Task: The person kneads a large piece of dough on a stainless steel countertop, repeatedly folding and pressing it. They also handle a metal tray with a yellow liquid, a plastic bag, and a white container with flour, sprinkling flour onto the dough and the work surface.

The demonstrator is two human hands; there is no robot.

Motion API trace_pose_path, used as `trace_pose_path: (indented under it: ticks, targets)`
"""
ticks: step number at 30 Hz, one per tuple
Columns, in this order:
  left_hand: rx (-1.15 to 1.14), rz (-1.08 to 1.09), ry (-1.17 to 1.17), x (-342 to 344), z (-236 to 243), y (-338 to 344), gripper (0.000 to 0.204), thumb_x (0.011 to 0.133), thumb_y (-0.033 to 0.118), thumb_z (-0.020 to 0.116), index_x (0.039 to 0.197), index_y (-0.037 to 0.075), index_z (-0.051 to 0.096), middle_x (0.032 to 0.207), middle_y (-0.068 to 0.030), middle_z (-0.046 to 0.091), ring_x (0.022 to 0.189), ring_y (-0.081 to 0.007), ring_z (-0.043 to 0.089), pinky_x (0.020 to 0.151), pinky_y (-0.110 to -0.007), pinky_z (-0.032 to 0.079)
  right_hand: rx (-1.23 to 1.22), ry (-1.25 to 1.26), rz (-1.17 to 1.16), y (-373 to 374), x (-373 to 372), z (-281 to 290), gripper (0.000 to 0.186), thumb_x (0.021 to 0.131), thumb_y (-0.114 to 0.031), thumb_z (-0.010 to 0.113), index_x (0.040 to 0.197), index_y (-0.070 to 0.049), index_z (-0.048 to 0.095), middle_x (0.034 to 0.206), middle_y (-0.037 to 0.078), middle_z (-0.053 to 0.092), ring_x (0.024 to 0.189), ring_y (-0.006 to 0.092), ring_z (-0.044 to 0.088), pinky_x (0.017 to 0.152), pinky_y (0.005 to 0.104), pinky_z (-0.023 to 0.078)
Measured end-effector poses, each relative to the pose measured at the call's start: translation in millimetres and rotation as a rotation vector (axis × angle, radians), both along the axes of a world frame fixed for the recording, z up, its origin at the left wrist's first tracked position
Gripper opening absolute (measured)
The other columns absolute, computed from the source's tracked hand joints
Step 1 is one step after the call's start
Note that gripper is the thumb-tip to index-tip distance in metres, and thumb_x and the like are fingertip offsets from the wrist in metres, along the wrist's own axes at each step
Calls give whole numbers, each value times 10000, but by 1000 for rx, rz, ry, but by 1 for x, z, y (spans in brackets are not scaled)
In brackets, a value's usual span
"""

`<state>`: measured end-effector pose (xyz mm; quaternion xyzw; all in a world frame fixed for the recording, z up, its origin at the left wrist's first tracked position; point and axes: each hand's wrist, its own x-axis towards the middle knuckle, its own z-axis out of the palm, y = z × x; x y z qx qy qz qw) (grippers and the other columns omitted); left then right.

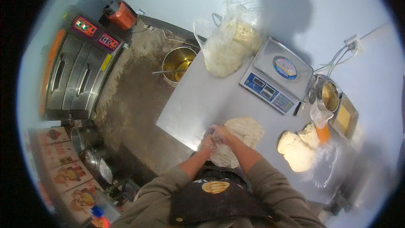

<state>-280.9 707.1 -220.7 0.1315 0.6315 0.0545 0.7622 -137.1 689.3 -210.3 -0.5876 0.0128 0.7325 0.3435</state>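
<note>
My left hand and my right hand are close together over the near edge of the metal table, at the left side of a flattened piece of pale dough. Both sets of fingers are curled in against each other. Whatever lies between them is too small and hidden to make out. The dough spreads from beside my hands toward the right, partly behind my right forearm. Further right on the table rests a thicker lump of dough, apart from my hands.
A digital scale stands at the back of the table. Left of it sits a clear plastic bag of pale contents. A metal pot and tray are at the right. On the floor are a bucket and oven.
</note>
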Motion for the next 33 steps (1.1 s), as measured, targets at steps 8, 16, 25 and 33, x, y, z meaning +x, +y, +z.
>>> trace_pose_path:
  ticks: [8, 16, 25, 33]
  targets:
    - [66, -124, -233, 23, 20, 15, 269, 943, 221, 518, 689, 143, 476, 628, -19, 455, 451, -151, 382, 403, -322, 282, -2, 99, -294, -19, 31, -17, 294, 980, -403, 590, 904, -128, 662, 645, 5, 490, 526, 122, 431, 454, 311, 305]
    - [159, -123, 15, 79, 19, 16, 233, 952, 242, 577, 787, 86, 628, 704, -42, 555, 562, -170, 502, 462, -357, 362, -73, -202, -292, -7, 38, -14, 404, 926, -383, 622, 907, 14, 695, 846, 109, 672, 702, 244, 598, 628, 415, 467]
    - [127, -232, 17, 75, 11, 17, 197, 963, 215, 557, 868, 66, 642, 770, -53, 603, 595, -184, 521, 489, -348, 383, 28, -278, -183, 2, 43, -48, 317, 930, -349, 633, 966, -36, 668, 713, 35, 564, 566, 178, 519, 520, 358, 412]
    - [104, -189, -114, 73, -13, 22, 178, 948, 239, 552, 799, 143, 560, 674, -8, 503, 538, -171, 464, 461, -318, 339, 384, -679, 48, -33, 85, -13, 294, 974, -229, 557, 1139, -51, 723, 826, 65, 653, 642, 169, 565, 566, 370, 459]
